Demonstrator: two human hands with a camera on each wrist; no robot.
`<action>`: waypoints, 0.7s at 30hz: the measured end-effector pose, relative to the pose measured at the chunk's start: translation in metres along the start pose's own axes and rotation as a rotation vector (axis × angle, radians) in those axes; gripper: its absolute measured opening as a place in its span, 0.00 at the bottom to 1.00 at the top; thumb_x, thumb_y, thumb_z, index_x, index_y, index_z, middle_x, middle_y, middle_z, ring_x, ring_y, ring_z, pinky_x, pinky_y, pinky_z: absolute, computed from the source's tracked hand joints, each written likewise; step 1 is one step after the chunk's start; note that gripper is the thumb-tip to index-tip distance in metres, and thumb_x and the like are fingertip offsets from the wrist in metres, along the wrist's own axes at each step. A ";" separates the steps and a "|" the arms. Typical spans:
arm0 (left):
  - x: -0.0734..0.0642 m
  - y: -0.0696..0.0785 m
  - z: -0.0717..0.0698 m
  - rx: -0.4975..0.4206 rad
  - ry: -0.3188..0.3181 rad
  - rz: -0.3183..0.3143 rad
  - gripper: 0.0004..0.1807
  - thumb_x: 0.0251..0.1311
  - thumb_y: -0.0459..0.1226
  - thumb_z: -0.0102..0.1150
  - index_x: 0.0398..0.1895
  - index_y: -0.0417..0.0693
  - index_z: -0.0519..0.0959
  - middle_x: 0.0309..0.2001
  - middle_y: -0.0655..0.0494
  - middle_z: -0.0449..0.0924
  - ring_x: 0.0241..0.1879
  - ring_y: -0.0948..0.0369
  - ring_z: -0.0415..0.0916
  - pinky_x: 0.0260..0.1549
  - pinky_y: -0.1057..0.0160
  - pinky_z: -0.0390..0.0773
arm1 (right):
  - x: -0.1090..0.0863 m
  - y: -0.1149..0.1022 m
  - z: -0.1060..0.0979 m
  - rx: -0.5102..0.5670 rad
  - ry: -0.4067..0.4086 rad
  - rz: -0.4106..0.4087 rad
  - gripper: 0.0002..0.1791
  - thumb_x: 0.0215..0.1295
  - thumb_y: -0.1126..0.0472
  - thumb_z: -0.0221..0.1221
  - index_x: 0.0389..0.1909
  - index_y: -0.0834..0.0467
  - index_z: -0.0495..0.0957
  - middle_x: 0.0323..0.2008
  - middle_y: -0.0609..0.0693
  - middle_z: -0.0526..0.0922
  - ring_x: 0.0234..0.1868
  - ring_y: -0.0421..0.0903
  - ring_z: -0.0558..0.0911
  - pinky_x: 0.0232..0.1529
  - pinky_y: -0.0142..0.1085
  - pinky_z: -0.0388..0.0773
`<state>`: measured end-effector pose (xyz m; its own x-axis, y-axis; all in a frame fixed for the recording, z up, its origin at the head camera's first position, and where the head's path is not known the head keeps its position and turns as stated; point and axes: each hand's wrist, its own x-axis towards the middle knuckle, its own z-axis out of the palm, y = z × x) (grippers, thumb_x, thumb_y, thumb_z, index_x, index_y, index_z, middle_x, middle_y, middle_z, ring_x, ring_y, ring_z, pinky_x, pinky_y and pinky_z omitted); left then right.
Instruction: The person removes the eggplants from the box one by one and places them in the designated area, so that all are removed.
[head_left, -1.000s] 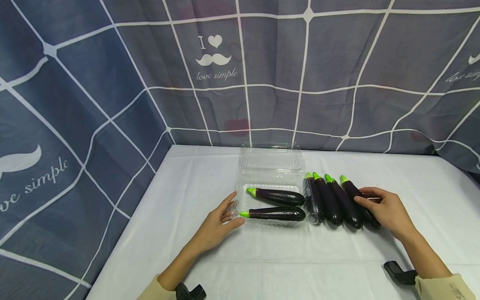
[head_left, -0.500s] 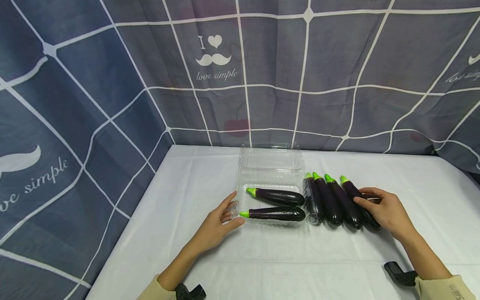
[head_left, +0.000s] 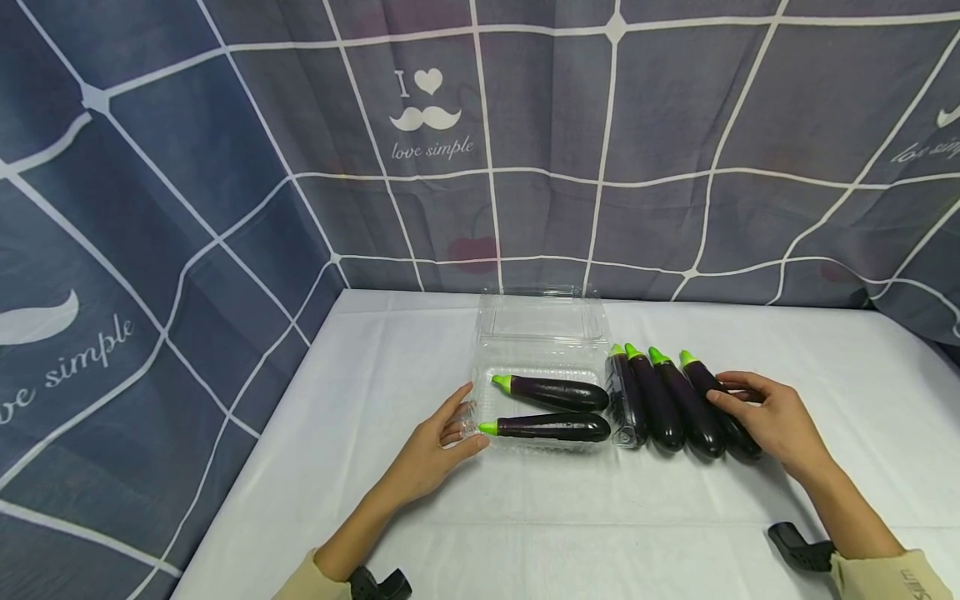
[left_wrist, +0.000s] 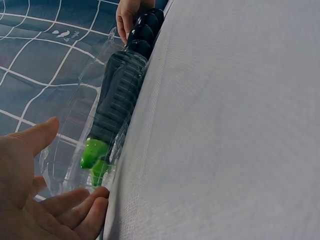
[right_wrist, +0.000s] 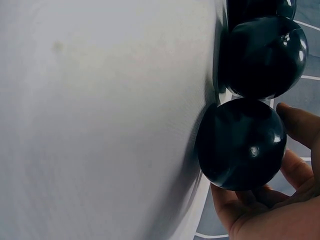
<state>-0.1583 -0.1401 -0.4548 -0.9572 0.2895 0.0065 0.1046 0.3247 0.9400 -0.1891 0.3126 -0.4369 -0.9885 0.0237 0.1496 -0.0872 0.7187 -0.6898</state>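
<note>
Nothing has moved since the earlier frames: both hands and every eggplant lie as they did a second ago.

The left hand [head_left: 435, 446] rests on the table [head_left: 525, 525] with fingers straight and relaxed, fingertips touching the left end of the clear tray [head_left: 551, 446], gripping nothing. The right hand [head_left: 772, 421] lies over the rightmost eggplant [head_left: 716, 400], fingers curled round its thick end, thumb on its near side.

From the right wrist view only the rounded butt ends of eggplants show; the stems are out of sight. Through the left wrist view the tray's contents are blurred behind ribbed plastic. Both sleeves are cut off at the bottom edge.

Six eggplants in all: two inside the tray, lying crosswise with green stems to the left, and four in a row just right of it, near the table's middle. One tray, its lid [head_left: 542, 317] open toward the far edge.
</note>
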 end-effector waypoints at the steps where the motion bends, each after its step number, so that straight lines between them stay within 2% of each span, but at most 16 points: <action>1: 0.000 0.000 0.000 0.001 0.000 0.000 0.44 0.63 0.44 0.67 0.78 0.56 0.55 0.70 0.42 0.63 0.65 0.49 0.67 0.62 0.57 0.71 | 0.000 0.000 0.000 0.002 0.000 0.000 0.27 0.68 0.51 0.63 0.59 0.67 0.76 0.49 0.67 0.81 0.40 0.19 0.67 0.33 0.21 0.72; 14: 0.000 0.002 0.000 0.000 0.004 -0.003 0.45 0.62 0.44 0.68 0.78 0.55 0.55 0.70 0.41 0.64 0.64 0.48 0.68 0.61 0.58 0.72 | 0.000 -0.003 -0.001 0.056 0.012 -0.021 0.27 0.68 0.54 0.64 0.59 0.68 0.75 0.49 0.68 0.80 0.39 0.17 0.69 0.34 0.17 0.72; 21: 0.000 0.002 0.000 0.000 0.001 -0.003 0.44 0.62 0.44 0.67 0.78 0.56 0.55 0.70 0.41 0.63 0.64 0.47 0.68 0.61 0.58 0.72 | -0.002 -0.008 -0.007 0.026 0.017 0.001 0.28 0.68 0.51 0.63 0.59 0.67 0.76 0.53 0.69 0.78 0.41 0.22 0.68 0.35 0.17 0.70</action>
<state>-0.1577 -0.1392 -0.4530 -0.9578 0.2873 0.0041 0.1015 0.3253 0.9402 -0.1853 0.3115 -0.4265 -0.9862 0.0363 0.1613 -0.0900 0.7007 -0.7078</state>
